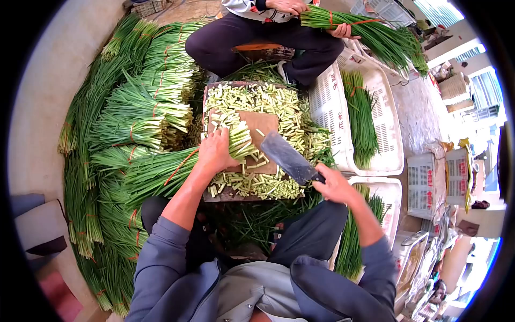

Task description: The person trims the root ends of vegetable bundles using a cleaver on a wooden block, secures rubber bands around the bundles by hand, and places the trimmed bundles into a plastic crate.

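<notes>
My left hand [215, 152] presses on a bundle of green stalks [161, 169] near its pale cut end, with a red band around the bundle beside my wrist. The pale ends lie over a brown cutting board [260, 122]. In my right hand [333, 185] is the dark handle of a cleaver [288, 156], whose broad blade slants up and left over the board, apart from the stalks. Short cut stem pieces [252, 99] cover much of the low table around the board.
Many banded bundles [145, 107] are piled at the left along the wall. White crates [383, 118] with green bundles stand at the right. Across the table a seated person [257, 35] holds another bundle [365, 32]. Loose leaves [241, 220] lie on the floor between my legs.
</notes>
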{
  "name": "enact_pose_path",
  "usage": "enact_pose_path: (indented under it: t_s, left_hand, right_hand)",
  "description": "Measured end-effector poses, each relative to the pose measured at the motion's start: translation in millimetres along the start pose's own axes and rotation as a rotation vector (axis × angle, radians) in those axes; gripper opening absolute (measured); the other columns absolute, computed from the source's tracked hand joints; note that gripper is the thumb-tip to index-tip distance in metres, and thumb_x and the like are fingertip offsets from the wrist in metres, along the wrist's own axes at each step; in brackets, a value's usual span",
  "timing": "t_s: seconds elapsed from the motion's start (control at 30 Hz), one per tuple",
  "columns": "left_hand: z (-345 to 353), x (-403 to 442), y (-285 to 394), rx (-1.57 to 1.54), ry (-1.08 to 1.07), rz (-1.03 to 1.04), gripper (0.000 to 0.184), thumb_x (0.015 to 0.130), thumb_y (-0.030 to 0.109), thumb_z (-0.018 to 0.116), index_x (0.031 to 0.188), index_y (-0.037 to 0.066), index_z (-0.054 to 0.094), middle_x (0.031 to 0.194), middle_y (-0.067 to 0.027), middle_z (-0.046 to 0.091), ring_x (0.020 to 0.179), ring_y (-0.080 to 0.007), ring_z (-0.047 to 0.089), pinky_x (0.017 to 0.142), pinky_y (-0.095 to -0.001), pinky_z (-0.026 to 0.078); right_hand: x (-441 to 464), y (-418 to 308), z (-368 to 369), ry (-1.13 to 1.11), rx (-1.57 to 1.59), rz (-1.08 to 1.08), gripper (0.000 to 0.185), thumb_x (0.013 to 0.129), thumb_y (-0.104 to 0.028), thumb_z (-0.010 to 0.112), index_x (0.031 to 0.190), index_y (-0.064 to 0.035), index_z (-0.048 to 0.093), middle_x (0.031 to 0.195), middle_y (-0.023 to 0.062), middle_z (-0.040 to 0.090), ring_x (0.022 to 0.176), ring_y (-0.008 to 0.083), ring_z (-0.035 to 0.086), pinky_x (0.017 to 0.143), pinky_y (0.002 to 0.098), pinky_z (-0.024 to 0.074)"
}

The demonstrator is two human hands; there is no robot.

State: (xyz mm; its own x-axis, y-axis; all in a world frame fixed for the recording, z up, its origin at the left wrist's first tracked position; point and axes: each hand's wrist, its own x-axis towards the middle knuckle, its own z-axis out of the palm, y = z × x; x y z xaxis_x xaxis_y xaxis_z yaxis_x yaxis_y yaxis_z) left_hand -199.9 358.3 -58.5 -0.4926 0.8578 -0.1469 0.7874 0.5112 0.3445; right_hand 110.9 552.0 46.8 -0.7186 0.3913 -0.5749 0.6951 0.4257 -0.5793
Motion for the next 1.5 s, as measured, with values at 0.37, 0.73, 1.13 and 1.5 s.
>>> enact_pose_path:
  t_s: [0.37,0.73,1.13,1.5]
  left_hand:
    - [11,13,14,0.092,-0.002,-0.102,0.06,0.061,0.039,0.092,0.102,0.002,0.067,0.106,-0.016,0.07,0.103,-0.0299,0.07,0.087,-0.0389,0.058]
    - [4,12,15,0.077,-0.069,-0.125,0.05,0.067,0.03,0.087,0.105,0.003,0.069,0.112,-0.0168,0.07,0.106,-0.0307,0.069,0.091,-0.0386,0.057]
    - [13,13,11,0.036,-0.039,-0.111,0.042,0.064,0.022,0.085,0.097,0.001,0.069,0.102,-0.0197,0.071,0.098,-0.0348,0.071,0.089,-0.0412,0.057]
    - [14,20,6,0.057,-0.059,-0.072,0.04,0.063,0.02,0.083,0.095,-0.001,0.069,0.098,-0.0207,0.071,0.093,-0.036,0.072,0.087,-0.0417,0.058]
  right_hand:
    - [24,-54,151,0.605,-0.144,-0.276,0.018,0.101,-0.017,0.054,0.112,-0.0025,0.052,0.091,0.0242,0.057,0.074,0.0461,0.061,0.063,0.0539,0.052]
    - [33,-68,155,0.567,-0.158,-0.255,0.012,0.101,-0.014,0.053,0.102,-0.0072,0.043,0.087,0.0252,0.057,0.079,0.0496,0.059,0.067,0.0563,0.0467]
    - [91,-90,135,0.408,-0.064,-0.28,0.021,0.101,-0.014,0.055,0.103,0.0,0.04,0.072,0.0298,0.059,0.07,0.0535,0.059,0.061,0.0596,0.0445]
    - [118,-88,145,0.425,-0.039,-0.313,0.018,0.101,-0.012,0.051,0.101,0.0025,0.041,0.07,0.0313,0.06,0.071,0.0529,0.062,0.062,0.06,0.046]
